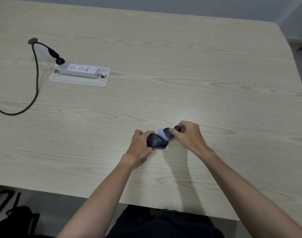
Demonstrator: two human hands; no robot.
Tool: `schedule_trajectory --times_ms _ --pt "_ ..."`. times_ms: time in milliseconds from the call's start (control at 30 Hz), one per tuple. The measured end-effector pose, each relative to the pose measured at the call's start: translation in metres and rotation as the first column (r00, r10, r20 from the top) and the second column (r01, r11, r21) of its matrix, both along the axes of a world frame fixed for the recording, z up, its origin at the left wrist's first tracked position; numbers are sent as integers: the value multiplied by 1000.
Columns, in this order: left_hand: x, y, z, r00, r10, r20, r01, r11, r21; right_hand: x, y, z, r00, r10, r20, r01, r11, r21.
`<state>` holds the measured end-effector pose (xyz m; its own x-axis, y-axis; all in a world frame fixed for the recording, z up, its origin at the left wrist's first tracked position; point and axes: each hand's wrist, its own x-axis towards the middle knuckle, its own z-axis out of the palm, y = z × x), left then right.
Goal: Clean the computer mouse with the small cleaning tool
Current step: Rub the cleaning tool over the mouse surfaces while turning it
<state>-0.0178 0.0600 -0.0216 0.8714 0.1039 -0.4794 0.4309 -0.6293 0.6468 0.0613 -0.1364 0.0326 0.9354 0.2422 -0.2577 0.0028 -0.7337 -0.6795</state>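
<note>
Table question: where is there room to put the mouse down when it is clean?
The table is bare on the whole right side, beyond the right hand, and in the middle between the power strip and the mouse. The far left is busier, with the strip and its cable.

My pale wood desk (164,66) meets a grey wall (198,7); grey floor (64,206) shows below its near edge.

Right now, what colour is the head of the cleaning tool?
Pale lilac-white, on the cleaning tool against the dark mouse; head view.
</note>
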Motion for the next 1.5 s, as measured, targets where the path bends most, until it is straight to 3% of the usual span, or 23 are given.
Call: schedule_trajectory --times_ms 67,133,200,300,400,467,533,600,733,867,933,1067,1167,1233,1367,1500 --pt "2 0 1 1000 -9 -1 9 1000 7 -3 3 2 992 67 -111 -60 996 67" --pt "4 0 1 1000 -16 -2 16 1000 20 -7 2 -2 994 83 -77 -85 996 -29" --pt "4 0 1 1000 -23 -1 23 999 29 -7 -1 -4 1000 -2 1 2 995 -95" --pt "4 1 2 999 -40 4 40 998 43 -6 -2 -3 998 -55 10 55 998 -1" --pt "5 1 2 998 -57 -12 58 997 51 -11 2 -2 994 37 -100 -30 997 73" --pt "6 1 2 998 -68 -16 69 995 71 -14 0 -6 996 55 -74 -56 998 -16" --pt "5 2 1 998 -61 -16 62 995 78 -13 -4 -8 1000 -20 11 21 995 -98" --pt "3 2 -1 1000 5 0 -5 999 38 -11 -7 -7 996 -71 55 76 993 -91" --pt "-4 -1 -4 972 224 64 -223 974 -31 -11 -5 -6 999 -29 -12 30 998 63" --pt "-4 -1 -12 936 339 100 -340 940 -5 -13 -8 -10 998 5 66 4 990 -140" --pt "-3 -3 -12 925 370 86 -369 929 -22 -9 -9 -10 994 -75 81 82 992 -93" --pt "-4 -13 -4 932 354 75 -352 935 -31 -5 -3 -6 996 -76 -48 80 993 87" --pt "-2 -19 -1 943 330 48 -330 944 -3 -6 -4 -8 1000 -12 20 14 995 -94" --pt "0 -20 -2 948 317 32 -316 949 -11 -1 -6 -7 997 -51 63 59 990 -124" --pt "1 -25 4 959 279 48 -279 960 3 4 -1 -4 993 -82 -81 92 988 125" --pt "-2 -41 9 961 273 40 -274 962 16 2 -3 -8 1000 -6 20 7 999 -45"
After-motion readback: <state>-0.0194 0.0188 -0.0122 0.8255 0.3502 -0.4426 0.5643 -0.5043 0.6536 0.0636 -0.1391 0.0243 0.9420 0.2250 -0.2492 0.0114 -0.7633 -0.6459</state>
